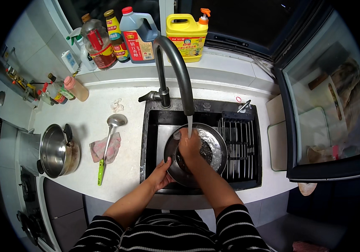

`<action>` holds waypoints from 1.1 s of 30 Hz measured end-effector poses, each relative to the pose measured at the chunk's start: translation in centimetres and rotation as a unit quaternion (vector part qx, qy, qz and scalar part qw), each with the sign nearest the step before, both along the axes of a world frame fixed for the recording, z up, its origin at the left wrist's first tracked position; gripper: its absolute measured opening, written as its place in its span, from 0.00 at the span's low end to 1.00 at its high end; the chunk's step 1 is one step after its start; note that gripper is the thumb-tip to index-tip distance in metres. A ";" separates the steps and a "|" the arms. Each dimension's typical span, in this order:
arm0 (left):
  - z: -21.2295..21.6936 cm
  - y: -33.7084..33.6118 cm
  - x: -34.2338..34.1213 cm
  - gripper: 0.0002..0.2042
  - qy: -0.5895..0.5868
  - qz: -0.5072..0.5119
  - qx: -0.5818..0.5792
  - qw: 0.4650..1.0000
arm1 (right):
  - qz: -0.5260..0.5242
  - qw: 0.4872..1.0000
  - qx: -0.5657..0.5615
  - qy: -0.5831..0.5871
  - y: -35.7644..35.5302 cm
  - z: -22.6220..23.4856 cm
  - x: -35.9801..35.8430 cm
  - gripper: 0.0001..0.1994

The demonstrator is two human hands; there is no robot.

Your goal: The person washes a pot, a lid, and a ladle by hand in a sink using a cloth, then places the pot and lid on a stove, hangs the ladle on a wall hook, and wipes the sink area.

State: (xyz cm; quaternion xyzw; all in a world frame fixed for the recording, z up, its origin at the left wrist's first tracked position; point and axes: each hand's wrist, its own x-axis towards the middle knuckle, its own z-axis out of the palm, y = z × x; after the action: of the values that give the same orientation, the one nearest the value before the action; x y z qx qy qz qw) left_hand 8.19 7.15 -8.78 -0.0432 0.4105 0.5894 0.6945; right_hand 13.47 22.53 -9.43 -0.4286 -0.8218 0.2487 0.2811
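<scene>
In the black sink (150, 138), under the arched grey tap (175, 63): round steel pan (213, 145), tilted toward the thin stream so that water ran across its shiny concave inside. Left hand (161, 174) clamped on the near rim, steadying it; right hand (189, 145) pressed inside, its grip unclear, perhaps around a scrubber. On the pale bench (121, 168) to the left: ladle (109, 140) with green handle resting on a crumpled pink cloth (113, 152), beside a lidless steel pot (56, 150).

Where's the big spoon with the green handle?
The ladle lies on the counter left of the sink, its handle across a pink cloth, with the steel pot further left.
</scene>
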 end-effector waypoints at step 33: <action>-4.3 4.9 -5.2 0.25 -0.010 -0.103 -0.225 0.969 | 0.426 0.864 -0.155 -0.219 6.3 8.0 12.3 0.20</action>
State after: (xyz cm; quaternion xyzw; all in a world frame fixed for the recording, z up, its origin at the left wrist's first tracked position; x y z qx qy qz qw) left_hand 3.04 12.05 -13.09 -0.1620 0.5279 0.4069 0.7276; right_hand 25.78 28.81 -1.46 -0.1182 -0.9155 0.3687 -0.1093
